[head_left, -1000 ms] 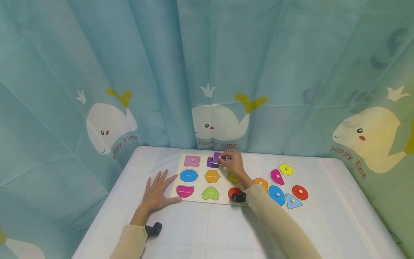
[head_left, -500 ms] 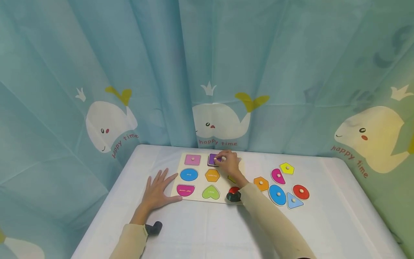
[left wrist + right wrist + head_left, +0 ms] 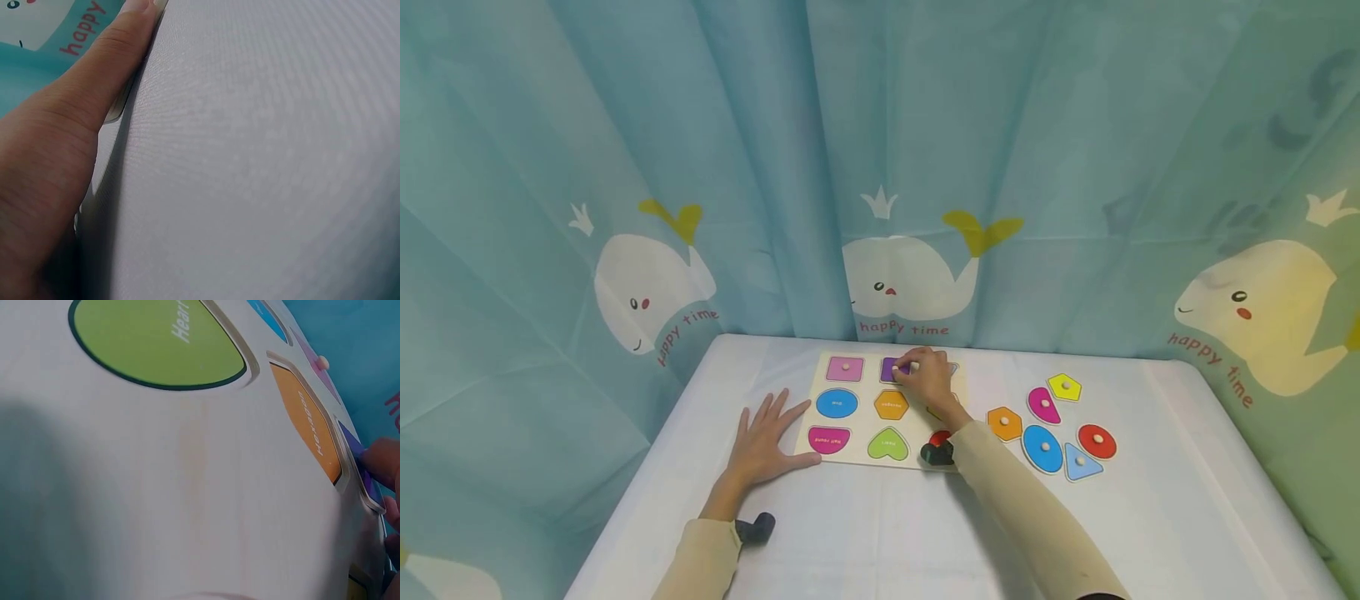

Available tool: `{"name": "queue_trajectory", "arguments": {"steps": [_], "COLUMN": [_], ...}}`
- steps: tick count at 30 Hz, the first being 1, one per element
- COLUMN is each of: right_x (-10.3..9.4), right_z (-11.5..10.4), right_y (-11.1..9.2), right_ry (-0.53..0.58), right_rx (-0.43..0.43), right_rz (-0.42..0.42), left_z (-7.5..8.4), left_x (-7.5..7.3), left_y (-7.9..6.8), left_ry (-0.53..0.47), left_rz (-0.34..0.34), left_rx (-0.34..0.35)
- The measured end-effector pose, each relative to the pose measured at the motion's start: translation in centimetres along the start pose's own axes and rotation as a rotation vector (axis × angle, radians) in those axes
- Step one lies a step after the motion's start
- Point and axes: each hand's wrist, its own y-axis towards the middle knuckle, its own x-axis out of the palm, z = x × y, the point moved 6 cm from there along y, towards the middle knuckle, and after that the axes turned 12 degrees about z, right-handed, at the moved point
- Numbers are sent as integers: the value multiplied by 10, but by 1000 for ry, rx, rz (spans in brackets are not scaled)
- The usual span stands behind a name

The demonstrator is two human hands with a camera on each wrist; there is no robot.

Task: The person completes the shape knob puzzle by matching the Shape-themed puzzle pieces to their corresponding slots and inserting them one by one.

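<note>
A pale shape-puzzle board (image 3: 866,417) lies on the white table. My right hand (image 3: 929,382) pinches the knob of a purple square piece (image 3: 887,365) over the board's back middle slot. In the right wrist view the purple piece (image 3: 351,441) lies along the slot; whether it sits fully down I cannot tell. My left hand (image 3: 762,446) rests on the table with fingers spread, its index finger and thumb at the board's left edge. The left wrist view shows mostly that thumb (image 3: 94,81). A pink piece (image 3: 855,367) with a knob fills the back left slot.
Right of the board lie loose knobbed pieces: an orange hexagon (image 3: 998,431), blue oval (image 3: 1036,445), light blue triangle (image 3: 1078,469), red circle (image 3: 1090,447), magenta half round (image 3: 1039,406) and yellow pentagon (image 3: 1067,394). Behind the table hangs a blue curtain (image 3: 775,292). My right forearm covers the board's right side.
My right hand has brought the purple piece slightly left and down onto its matching purple slot, first offset, now lined up with it. The left hand has stayed in place.
</note>
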Motion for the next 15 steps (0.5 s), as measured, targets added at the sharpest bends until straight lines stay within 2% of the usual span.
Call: {"name": "queue_trajectory", "arguments": {"steps": [15], "right_x": [1], "right_z": [1], "right_y": [0], "right_ry": [-49], "right_rx": [-11], "right_rz": [-37], "left_z": [-1], "left_x": [2], "left_y": [0], "left_ry": [9], "left_rz": [-5], "left_rx": [-2]}}
